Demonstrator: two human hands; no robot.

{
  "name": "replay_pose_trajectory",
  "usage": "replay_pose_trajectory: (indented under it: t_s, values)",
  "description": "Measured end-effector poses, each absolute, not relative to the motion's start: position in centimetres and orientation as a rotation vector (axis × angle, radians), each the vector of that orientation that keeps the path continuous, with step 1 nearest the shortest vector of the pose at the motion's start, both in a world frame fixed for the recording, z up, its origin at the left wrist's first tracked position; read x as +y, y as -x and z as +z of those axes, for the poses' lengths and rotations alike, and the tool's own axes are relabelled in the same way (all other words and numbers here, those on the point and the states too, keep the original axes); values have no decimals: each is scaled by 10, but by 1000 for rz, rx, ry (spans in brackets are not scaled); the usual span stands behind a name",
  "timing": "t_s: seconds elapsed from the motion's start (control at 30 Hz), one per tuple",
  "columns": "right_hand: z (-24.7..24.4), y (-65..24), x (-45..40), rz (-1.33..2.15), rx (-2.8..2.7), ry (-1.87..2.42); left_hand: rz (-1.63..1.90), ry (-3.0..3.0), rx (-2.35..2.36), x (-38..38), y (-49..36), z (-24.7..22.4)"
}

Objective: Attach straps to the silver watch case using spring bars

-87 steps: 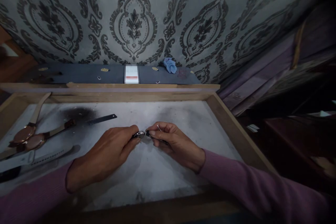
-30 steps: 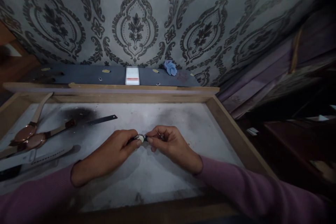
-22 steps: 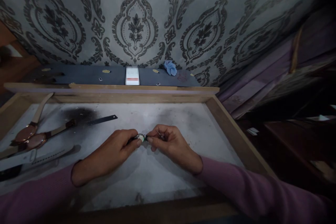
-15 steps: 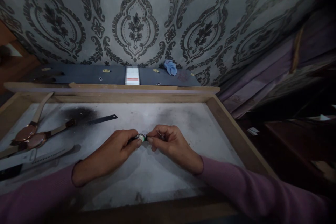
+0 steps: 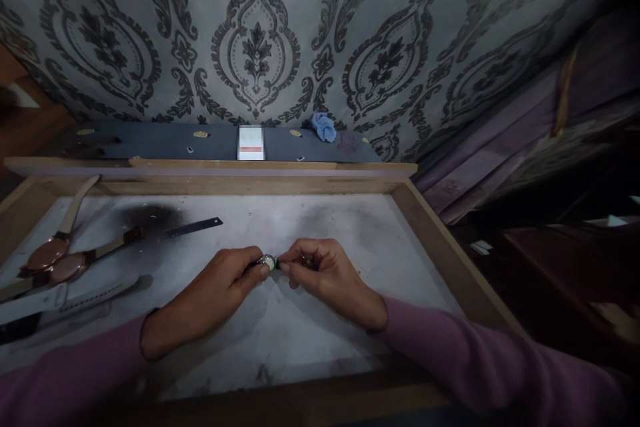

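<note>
A small wristwatch (image 5: 271, 262) with a pale dial and a shiny case is held just above the white bottom of a shallow wooden drawer (image 5: 435, 233). My left hand (image 5: 213, 290) is closed on its left side, the thumb on the near edge of the case. From the right, my right hand (image 5: 333, 277) pinches a dark bit at the watch's edge, seemingly its strap, between thumb and forefinger. Something thin and metallic shows among the right hand's curled fingers; its kind is too small to tell.
Several watches, two with rose-gold cases (image 5: 47, 253), lie at the drawer's left with a white strap (image 5: 95, 293). A dark flat blade (image 5: 195, 227) lies behind my left hand. A blue cloth (image 5: 323, 127) and a white card (image 5: 251, 143) rest on the ledge by the patterned wall.
Both hands keep the same hold on the watch. The thin metallic thing in my right hand shows less now. The whole view has shifted very slightly.
</note>
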State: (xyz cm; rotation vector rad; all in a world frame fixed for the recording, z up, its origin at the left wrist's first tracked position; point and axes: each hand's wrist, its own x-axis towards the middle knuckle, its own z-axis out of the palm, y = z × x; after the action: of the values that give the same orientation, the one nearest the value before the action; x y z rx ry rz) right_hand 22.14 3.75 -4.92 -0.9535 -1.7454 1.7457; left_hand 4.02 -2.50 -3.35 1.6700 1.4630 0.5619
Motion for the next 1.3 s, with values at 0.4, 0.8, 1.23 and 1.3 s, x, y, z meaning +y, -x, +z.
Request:
replay_pose_trajectory:
  t_s: [0.4,0.8,1.23,1.3]
  values:
    - [-57,-221,38,1795,-1720,947,533,-1718,1412,-22,-35,-39]
    - [-57,-222,39,1812,-1716,937,517,-1709,1405,-21,-35,-38]
    - [-57,-221,40,1878,-1692,942,450,-1766,1409,-20,-32,-35]
    - [-58,-221,40,1881,-1689,940,437,-1779,1414,-19,-32,-34]
